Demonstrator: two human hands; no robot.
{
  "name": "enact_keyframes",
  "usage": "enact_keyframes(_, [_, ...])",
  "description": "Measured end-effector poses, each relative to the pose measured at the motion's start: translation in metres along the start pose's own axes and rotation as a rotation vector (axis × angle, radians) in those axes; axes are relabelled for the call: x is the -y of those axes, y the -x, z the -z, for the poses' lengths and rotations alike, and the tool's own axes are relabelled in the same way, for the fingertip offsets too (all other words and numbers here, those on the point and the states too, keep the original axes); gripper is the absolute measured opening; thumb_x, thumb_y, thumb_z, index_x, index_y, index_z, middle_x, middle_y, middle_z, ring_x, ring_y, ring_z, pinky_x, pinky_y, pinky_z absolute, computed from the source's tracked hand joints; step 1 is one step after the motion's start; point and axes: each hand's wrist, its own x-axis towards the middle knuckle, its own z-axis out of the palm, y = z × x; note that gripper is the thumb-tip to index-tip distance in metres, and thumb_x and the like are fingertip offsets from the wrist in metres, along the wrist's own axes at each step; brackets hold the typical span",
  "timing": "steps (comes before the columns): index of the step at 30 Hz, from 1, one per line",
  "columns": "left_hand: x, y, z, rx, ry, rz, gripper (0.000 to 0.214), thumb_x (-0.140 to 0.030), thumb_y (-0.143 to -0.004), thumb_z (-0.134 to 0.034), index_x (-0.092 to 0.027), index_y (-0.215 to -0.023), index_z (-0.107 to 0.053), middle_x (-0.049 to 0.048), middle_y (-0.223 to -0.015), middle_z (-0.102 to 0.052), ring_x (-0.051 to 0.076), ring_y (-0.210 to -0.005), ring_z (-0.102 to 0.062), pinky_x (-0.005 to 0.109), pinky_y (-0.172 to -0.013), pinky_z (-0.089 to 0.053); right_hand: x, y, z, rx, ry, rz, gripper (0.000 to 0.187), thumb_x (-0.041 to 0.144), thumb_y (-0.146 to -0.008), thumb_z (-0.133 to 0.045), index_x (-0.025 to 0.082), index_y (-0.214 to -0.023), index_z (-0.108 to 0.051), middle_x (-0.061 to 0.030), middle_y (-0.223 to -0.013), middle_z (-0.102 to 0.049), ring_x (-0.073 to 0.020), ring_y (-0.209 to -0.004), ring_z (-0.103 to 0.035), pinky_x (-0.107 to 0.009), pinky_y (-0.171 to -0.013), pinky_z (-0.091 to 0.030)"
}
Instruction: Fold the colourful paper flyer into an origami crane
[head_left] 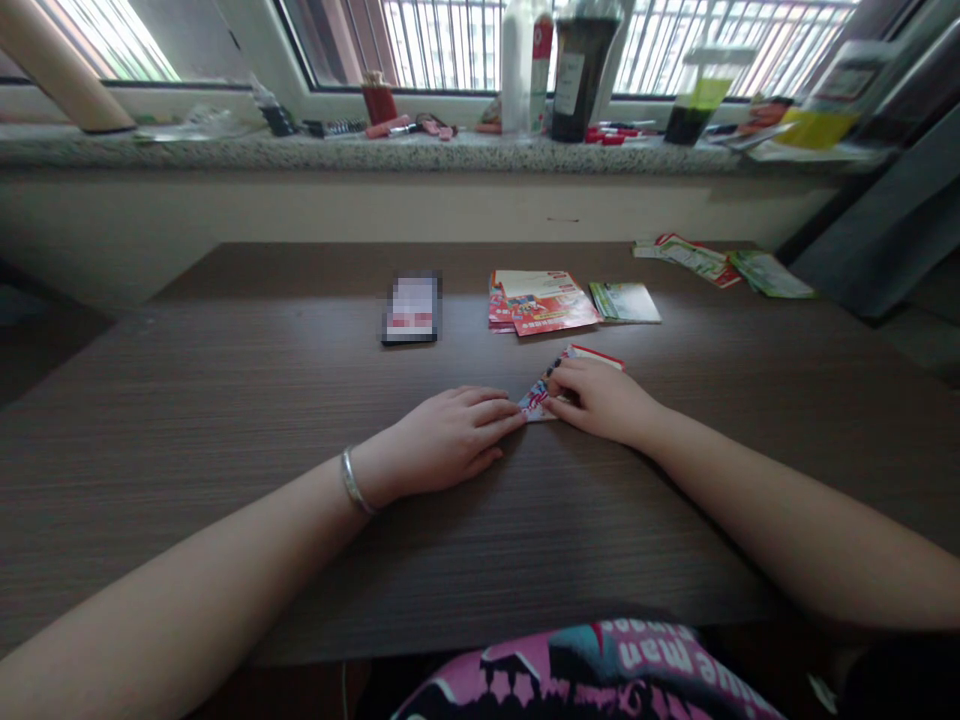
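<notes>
Left hand [446,437], fingers extended, touching 1 pointed, folded, red-and-white printed paper [535,398]; right hand [601,397], fingers curled over it, grip unclear.

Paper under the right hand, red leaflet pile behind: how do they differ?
The paper is partly covered by the right hand; the leaflet pile is untouched. The paper lies nearer the camera than the pile. The paper looks like one piece; the pile has overlapping layers. Both show red and rest on the table.
</notes>
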Motion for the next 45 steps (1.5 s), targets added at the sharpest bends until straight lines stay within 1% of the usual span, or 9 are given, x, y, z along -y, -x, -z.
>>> enact_keyframes(4, [-0.006,-0.002,0.000,-0.021,-0.026,0.014,0.044,-0.022,-0.092,-0.049,-0.015,-0.135,-0.049,0.0099,-0.129,-0.060,0.025,-0.124,-0.051,0.042,-0.106,-0.044,-0.001,-0.001,-0.001,-0.005,0.005,-0.007,0.025,0.038,-0.091,-0.053,0.018,-0.075,-0.058,-0.0055,-0.082,-0.060,-0.0177,-0.078,-0.054,-0.028,-0.070,-0.038])
enact_keyframes(8, [-0.007,-0.003,0.000,-0.010,-0.044,0.023,0.043,-0.024,-0.093,-0.048,-0.015,-0.135,-0.049,0.0093,-0.128,-0.060,0.025,-0.121,-0.053,0.041,-0.104,-0.045,-0.002,-0.002,-0.002,-0.007,0.039,-0.020,0.027,0.038,-0.092,-0.052,0.018,-0.075,-0.059,-0.0059,-0.082,-0.061,-0.0182,-0.079,-0.055,-0.029,-0.070,-0.038])
enact_keyframes(14, [-0.008,-0.004,0.002,0.012,-0.070,0.044,0.041,-0.027,-0.095,-0.045,-0.014,-0.133,-0.050,0.0107,-0.123,-0.062,0.026,-0.116,-0.056,0.041,-0.098,-0.050,-0.001,-0.004,-0.001,0.017,0.082,-0.037,0.027,0.039,-0.093,-0.053,0.018,-0.078,-0.060,-0.0069,-0.085,-0.063,-0.0196,-0.081,-0.058,-0.029,-0.071,-0.039])
enact_keyframes(22, [-0.008,-0.005,0.001,-0.008,-0.067,0.040,0.038,-0.027,-0.094,-0.046,-0.014,-0.130,-0.053,0.0120,-0.119,-0.062,0.026,-0.113,-0.058,0.042,-0.095,-0.051,0.004,-0.007,0.002,0.053,0.169,-0.044,0.027,0.040,-0.093,-0.052,0.017,-0.083,-0.062,-0.0091,-0.088,-0.065,-0.0211,-0.083,-0.059,-0.030,-0.072,-0.039])
enact_keyframes(28, [-0.012,-0.006,0.000,-0.015,-0.097,0.060,0.035,-0.027,-0.096,-0.044,-0.013,-0.125,-0.056,0.0120,-0.115,-0.063,0.024,-0.109,-0.060,0.040,-0.093,-0.052,0.006,-0.008,0.002,0.064,0.205,-0.034,0.026,0.038,-0.093,-0.051,0.017,-0.083,-0.062,-0.0085,-0.088,-0.065,-0.0206,-0.081,-0.059,-0.030,-0.070,-0.038])
enact_keyframes(35, [-0.011,-0.006,-0.003,-0.016,-0.092,0.050,0.034,-0.027,-0.096,-0.044,-0.013,-0.124,-0.056,0.0116,-0.114,-0.064,0.025,-0.110,-0.058,0.041,-0.093,-0.053,0.008,-0.007,0.004,0.056,0.222,-0.040,0.026,0.038,-0.093,-0.051,0.017,-0.083,-0.062,-0.0077,-0.088,-0.066,-0.0198,-0.081,-0.060,-0.029,-0.070,-0.038])
enact_keyframes(39, [-0.010,-0.007,-0.003,-0.023,-0.092,0.044,0.035,-0.028,-0.097,-0.042,-0.013,-0.125,-0.055,0.0113,-0.113,-0.064,0.025,-0.111,-0.058,0.041,-0.093,-0.052,0.013,-0.006,0.005,0.050,0.295,-0.035,0.027,0.038,-0.094,-0.049,0.016,-0.085,-0.063,-0.0095,-0.089,-0.068,-0.0214,-0.082,-0.061,-0.030,-0.070,-0.037])
enact_keyframes(42, [-0.011,-0.007,-0.003,-0.034,-0.105,0.038,0.035,-0.027,-0.096,-0.043,-0.013,-0.125,-0.055,0.0109,-0.114,-0.064,0.025,-0.110,-0.059,0.040,-0.094,-0.052,0.021,-0.004,0.005,0.043,0.401,-0.035,0.025,0.033,-0.095,-0.046,0.016,-0.090,-0.063,-0.0114,-0.089,-0.070,-0.0244,-0.083,-0.062,-0.034,-0.073,-0.036])
enact_keyframes(45, [-0.011,-0.005,-0.004,-0.043,-0.129,0.042,0.036,-0.028,-0.095,-0.045,-0.014,-0.126,-0.055,0.0109,-0.118,-0.064,0.026,-0.111,-0.060,0.040,-0.093,-0.053,0.030,-0.003,0.005,0.025,0.458,0.005,0.025,0.030,-0.096,-0.042,0.016,-0.090,-0.062,-0.0108,-0.086,-0.071,-0.0254,-0.085,-0.063,-0.038,-0.082,-0.034])
